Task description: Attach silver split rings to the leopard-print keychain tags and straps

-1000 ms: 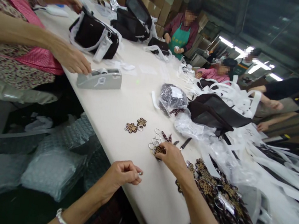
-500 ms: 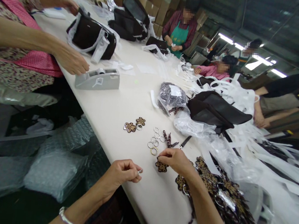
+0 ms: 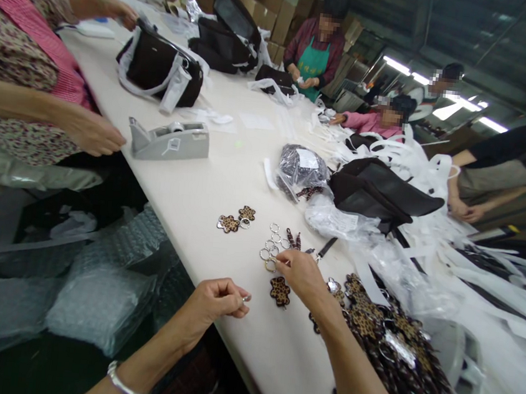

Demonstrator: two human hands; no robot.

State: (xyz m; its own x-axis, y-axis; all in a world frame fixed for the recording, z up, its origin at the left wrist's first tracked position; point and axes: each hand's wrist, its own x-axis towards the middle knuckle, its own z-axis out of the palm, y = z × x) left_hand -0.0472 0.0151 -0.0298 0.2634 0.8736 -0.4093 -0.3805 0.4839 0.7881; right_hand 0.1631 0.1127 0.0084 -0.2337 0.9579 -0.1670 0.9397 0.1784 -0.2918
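Note:
My left hand (image 3: 220,302) is closed in a pinch above the table edge, with a small shiny metal piece (image 3: 246,298) showing at its fingertips. Its exact kind is hidden. My right hand (image 3: 301,276) reaches in from the right, thumb and finger pinched on the nearest metal ring (image 3: 267,268) of a small group of rings (image 3: 265,253). Just below those fingers lies a leopard-print, flower-shaped charm (image 3: 280,291), untouched. Two similar charms (image 3: 229,223) with a ring (image 3: 244,223) lie farther left. A pile of leopard-print charms (image 3: 364,308) sits beside my right forearm.
A grey tape dispenser (image 3: 169,143) stands near the table's left edge. Dark bags (image 3: 376,193), plastic wrap (image 3: 345,221) and white strips lie to the right. A co-worker's hand (image 3: 93,132) is at the left, near a wrapped handbag (image 3: 159,67). Bubble-wrap bundles (image 3: 96,305) lie below.
My right hand has let go of the leopard-print charm, leaving it on the table, and moved up to the rings. My left hand stays nearly still. The co-worker's near hand has drawn left from the dispenser.

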